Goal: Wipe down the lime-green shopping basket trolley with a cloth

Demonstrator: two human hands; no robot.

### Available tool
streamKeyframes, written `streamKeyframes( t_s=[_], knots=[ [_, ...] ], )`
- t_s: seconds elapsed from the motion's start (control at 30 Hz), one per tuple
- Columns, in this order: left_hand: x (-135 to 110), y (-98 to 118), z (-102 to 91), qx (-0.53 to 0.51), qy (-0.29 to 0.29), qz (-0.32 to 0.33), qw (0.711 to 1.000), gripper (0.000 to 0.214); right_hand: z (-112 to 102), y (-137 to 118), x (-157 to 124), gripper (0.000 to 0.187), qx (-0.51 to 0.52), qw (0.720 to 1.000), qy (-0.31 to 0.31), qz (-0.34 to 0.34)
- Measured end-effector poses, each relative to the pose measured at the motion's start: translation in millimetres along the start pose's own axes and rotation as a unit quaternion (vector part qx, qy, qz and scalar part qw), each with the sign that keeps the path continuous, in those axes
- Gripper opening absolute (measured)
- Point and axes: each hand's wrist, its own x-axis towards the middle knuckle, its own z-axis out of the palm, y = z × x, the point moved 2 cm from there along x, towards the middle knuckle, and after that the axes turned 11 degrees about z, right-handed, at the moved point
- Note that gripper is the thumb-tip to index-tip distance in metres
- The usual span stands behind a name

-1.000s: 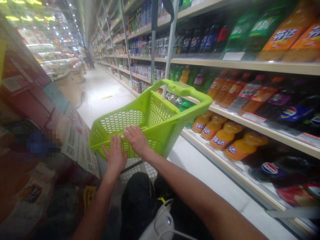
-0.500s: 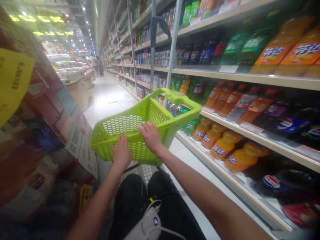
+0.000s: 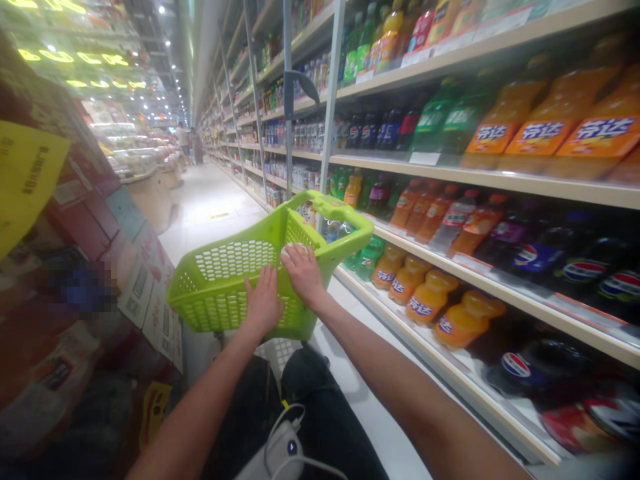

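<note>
A lime-green plastic shopping basket [image 3: 225,293] hangs tilted in front of me, its handle [image 3: 340,210] on the far side. My left hand [image 3: 263,301] lies flat against the basket's near wall, fingers stretched upward. My right hand [image 3: 301,271] rests on the near rim beside it, fingers extended over the edge. The basket looks empty inside. My dark-trousered legs [image 3: 320,413] are below it, with a white device and cable [image 3: 280,450] on my lap.
Shelves of soft drink bottles [image 3: 440,307] run along the right. Stacked cartons and a yellow sign [image 3: 25,180] stand at the left. The white aisle floor [image 3: 210,200] stretches ahead, with people far down it.
The basket has swung left and a little farther from the shelves. My left hand slid right along the wall, closer to my right hand. The view tilted upward.
</note>
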Motion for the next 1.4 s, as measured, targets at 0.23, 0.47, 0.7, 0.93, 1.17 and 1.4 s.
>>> streamKeyframes(
  t_s=[0.23,0.47,0.7,0.93,1.17,1.4],
  knots=[
    [7.6,17.3,-0.3,-0.003,-0.004,0.0,1.0,0.07,-11.9,18.4,2.7,0.028,0.002,0.999,0.019,0.026],
    [6.8,16.7,-2.8,-0.012,-0.014,0.006,1.0,0.069,-26.3,50.7,9.4,0.031,-0.005,0.997,0.041,0.067],
    [22.2,38.0,-16.6,-0.031,-0.008,0.007,0.999,0.072,-49.7,103.6,14.9,0.035,-0.005,0.989,0.096,0.11],
    [34.9,59.5,-21.6,-0.04,-0.007,0.029,0.999,0.071,-37.6,91.2,3.2,0.034,0.039,0.993,0.093,0.063],
    [36.3,66.9,-20.7,-0.05,-0.023,0.042,0.998,0.07,-40.3,104.0,8.3,0.032,0.044,0.992,0.103,0.061],
    [38.5,63.2,-16.7,-0.036,-0.031,0.044,0.998,0.074,-47.9,123.8,9.5,0.032,0.066,0.984,0.145,0.083]
  ],
)
